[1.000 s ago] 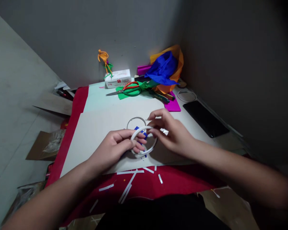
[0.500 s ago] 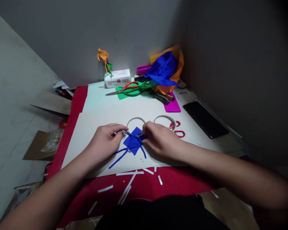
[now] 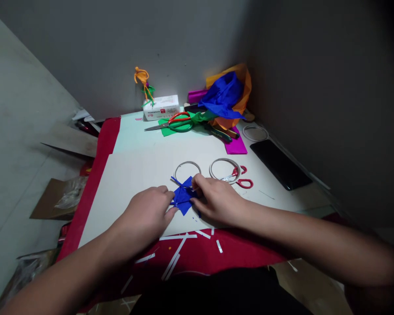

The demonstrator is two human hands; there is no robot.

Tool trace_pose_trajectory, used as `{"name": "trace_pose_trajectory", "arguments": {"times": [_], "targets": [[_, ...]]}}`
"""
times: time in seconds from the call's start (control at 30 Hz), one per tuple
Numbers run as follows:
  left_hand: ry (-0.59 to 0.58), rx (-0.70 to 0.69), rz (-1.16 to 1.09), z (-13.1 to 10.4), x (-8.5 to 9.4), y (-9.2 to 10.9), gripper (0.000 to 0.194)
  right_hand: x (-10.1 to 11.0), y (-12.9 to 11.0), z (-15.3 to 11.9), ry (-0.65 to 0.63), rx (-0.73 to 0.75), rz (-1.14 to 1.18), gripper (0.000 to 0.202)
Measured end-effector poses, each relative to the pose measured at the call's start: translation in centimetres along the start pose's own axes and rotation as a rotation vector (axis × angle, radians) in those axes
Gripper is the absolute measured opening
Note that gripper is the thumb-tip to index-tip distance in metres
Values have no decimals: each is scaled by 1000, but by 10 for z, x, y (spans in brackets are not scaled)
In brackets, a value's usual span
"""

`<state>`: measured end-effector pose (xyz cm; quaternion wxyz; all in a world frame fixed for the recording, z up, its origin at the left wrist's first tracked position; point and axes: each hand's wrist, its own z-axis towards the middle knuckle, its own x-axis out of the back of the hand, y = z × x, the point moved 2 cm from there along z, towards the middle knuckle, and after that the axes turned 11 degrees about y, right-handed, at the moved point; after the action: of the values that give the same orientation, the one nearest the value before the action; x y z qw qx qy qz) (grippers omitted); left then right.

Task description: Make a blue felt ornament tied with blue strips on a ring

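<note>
A thin blue figure [image 3: 181, 187] with stick-like limbs, wrapped like the orange one at the back, lies over a square of blue paper [image 3: 184, 207] on the white board. From the left, my left hand [image 3: 154, 209] pinches the figure's lower limbs between thumb and fingers. My right hand [image 3: 216, 196] is closed at its other side, thumb and forefinger together on the blue piece; the exact grip is partly hidden. Just beyond the paper lies a tape ring [image 3: 188, 162]. A second tape ring [image 3: 211, 168] rests on red-handled scissors [image 3: 246, 183] beyond my right hand.
An orange figure [image 3: 141, 76] stands on a white box [image 3: 164, 109] at the back. Large scissors [image 3: 180, 122], pliers [image 3: 221, 134] and crumpled blue paper [image 3: 225, 94] lie nearby. A black phone [image 3: 280, 164] is at right. White strips [image 3: 177, 256] litter the red cloth [image 3: 203, 258].
My left hand has moved down from the figure's upper limb to its lower limbs. My right hand has shifted slightly, still at the figure's right side.
</note>
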<state>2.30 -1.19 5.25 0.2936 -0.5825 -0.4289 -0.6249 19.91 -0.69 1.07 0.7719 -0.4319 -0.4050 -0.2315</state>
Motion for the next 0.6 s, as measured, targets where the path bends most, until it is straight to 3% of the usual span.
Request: {"name": "trace_pose_trajectory", "arguments": {"times": [0.3,0.47,0.6], "targets": [[-28,-14,72,-3,5,3,22,6,0,-1,73,-42,146,16],[105,21,-23,-9,16,2,18,4,4,-1,120,-180,598,25],[35,53,-331,-9,18,-1,22,8,6,3,139,-269,899,32]]}}
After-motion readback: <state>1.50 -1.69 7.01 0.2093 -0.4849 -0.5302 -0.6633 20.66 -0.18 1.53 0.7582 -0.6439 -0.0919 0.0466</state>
